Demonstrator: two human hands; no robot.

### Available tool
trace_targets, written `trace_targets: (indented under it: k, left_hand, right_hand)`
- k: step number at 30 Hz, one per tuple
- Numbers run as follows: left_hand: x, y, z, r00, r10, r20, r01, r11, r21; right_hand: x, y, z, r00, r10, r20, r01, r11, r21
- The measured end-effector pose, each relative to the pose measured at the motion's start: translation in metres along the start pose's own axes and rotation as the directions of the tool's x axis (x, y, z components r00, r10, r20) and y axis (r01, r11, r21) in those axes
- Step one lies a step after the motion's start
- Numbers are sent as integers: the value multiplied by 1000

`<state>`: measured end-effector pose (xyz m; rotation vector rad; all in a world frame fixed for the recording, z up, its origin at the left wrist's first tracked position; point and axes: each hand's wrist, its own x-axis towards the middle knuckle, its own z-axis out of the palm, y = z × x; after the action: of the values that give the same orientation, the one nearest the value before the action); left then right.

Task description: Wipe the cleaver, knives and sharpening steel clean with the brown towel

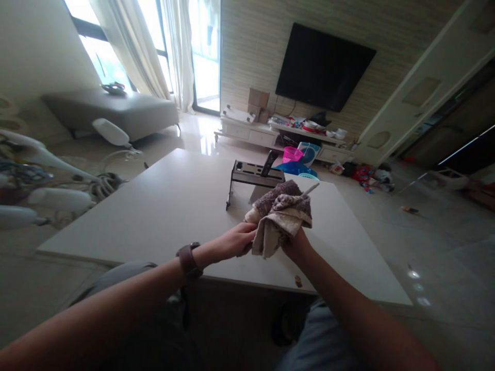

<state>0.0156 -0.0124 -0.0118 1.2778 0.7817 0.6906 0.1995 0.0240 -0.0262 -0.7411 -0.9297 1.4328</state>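
A grey-brown and beige towel (284, 211) is bunched up between my hands above the front part of the white table. My left hand (243, 238), with a watch on its wrist, grips the towel's left edge. My right hand (296, 245) is closed around the towel from below, its fingers mostly hidden by the folds. From the upper right of the towel sticks a thin, pale grey rod (310, 189); whatever it belongs to is wrapped out of sight. Just behind the towel stands a knife rack (251, 172) with a black-handled knife (268, 164) upright in its top.
The white table (154, 201) spans the area before my knees. A small brown-yellow item (298, 281) lies by its front edge. Beyond stand a pink basket (293, 154) and a blue tub (296, 169). White chairs (112, 133) are at the left; clutter (371, 178) covers floor at the right.
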Motion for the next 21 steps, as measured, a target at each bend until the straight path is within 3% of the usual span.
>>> trace_targets:
  k: [7, 13, 21]
  left_hand:
    - [-1, 0, -3, 999, 41, -25, -36, 982, 185]
    - [-4, -3, -7, 993, 1, -115, 45, 916, 399]
    - [-2, -6, -7, 979, 90, -181, -9, 913, 407]
  right_hand:
    - [17, -27, -12, 995, -67, -79, 72, 995, 62]
    - [36, -58, -37, 979, -171, -115, 173, 985, 4]
    - [40, -57, -45, 978, -155, -143, 165, 984, 60]
